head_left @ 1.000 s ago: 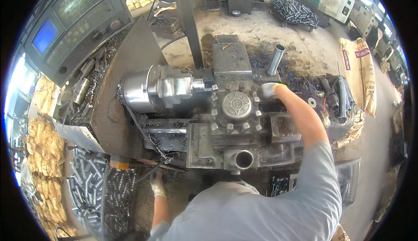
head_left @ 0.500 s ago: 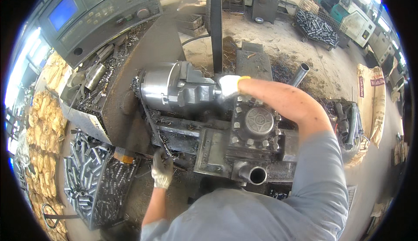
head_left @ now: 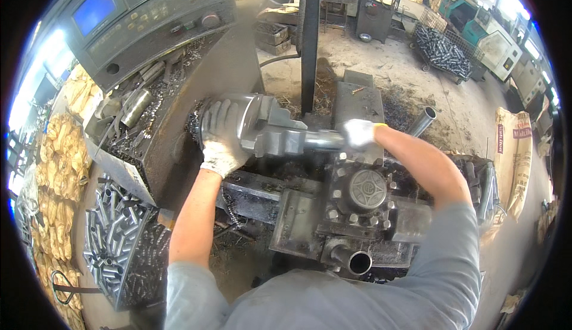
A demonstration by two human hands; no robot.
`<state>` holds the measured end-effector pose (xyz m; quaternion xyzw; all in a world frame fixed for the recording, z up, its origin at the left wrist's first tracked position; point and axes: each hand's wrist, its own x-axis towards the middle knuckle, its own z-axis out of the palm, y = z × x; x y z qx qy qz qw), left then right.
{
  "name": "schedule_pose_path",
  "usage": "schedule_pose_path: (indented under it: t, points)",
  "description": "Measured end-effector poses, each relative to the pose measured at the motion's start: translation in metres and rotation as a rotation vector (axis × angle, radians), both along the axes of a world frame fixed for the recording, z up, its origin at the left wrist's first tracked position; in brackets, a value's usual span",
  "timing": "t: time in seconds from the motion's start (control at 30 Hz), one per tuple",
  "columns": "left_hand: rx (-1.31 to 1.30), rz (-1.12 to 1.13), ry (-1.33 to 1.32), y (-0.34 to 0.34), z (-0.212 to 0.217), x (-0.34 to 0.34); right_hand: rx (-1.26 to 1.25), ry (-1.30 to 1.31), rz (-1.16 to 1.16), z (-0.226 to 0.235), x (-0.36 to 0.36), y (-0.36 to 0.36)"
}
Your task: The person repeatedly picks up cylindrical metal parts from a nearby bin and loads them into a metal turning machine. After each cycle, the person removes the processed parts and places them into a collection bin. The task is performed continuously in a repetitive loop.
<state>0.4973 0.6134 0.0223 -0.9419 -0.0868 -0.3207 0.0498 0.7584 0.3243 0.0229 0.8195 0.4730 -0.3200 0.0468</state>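
- Chuck [head_left: 238, 128], the big shiny round metal part, sits in the middle of the frame, a bit to the left, on the lathe.
- Near the bottom of the frame a short pipe [head_left: 356, 261] sticks out toward us, and above it is the tool block [head_left: 363, 196] with its bolts.
- Left hand [head_left: 221, 139], in a white glove, lies flat and spread on the chuck, pressing it and not closed around it.
- Right hand [head_left: 359, 133], also gloved, is closed around the grey rod [head_left: 322, 140] that pokes out of the chuck to the right.
- It looks like the rod is being set into or pulled out of the chuck; I cannot tell which.
- The next move would need a steady chuck and a straight push or pull on the rod.
- At lower left is a bin of small tubes [head_left: 113, 234].
- Far off at upper left is the control box [head_left: 143, 17] with a blue screen.
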Motion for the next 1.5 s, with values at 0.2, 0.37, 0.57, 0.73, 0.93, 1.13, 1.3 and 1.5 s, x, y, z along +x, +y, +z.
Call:
schedule_pose_path:
  t: [0.2,0.37,0.57,0.73,0.93,1.13,1.3,1.5]
  points:
    - [-0.027,0.022,0.251,0.006,0.03,0.02,0.86,-0.401,-0.605,0.018,-0.018,-0.149]
    - [-0.196,0.034,0.562,0.017,0.065,0.057,1.274,-0.64,-0.749,0.113,-0.102,-0.149]
    - [-0.696,-0.631,0.097,-0.067,0.053,-0.035,1.244,-0.098,-0.69,0.156,-0.288,-0.113]
    - [-2.276,-0.737,0.368,-0.148,-0.026,-0.131,0.866,0.752,-0.848,0.03,-0.364,-0.058]
    - [-2.393,-0.169,0.453,-0.157,-0.123,-0.124,0.672,1.072,-1.239,-0.111,-0.386,-0.068]
    - [-2.483,-0.202,0.324,-0.148,-0.152,-0.138,0.799,0.417,-1.009,-0.127,-0.418,-0.145]
    - [-2.3,-0.417,0.358,-0.137,-0.131,-0.142,0.582,0.434,-1.526,-0.167,-0.529,-0.365]
    - [-2.167,-0.12,0.376,-0.147,-0.108,-0.147,-0.257,-0.574,-2.132,-0.166,-0.543,-0.602]
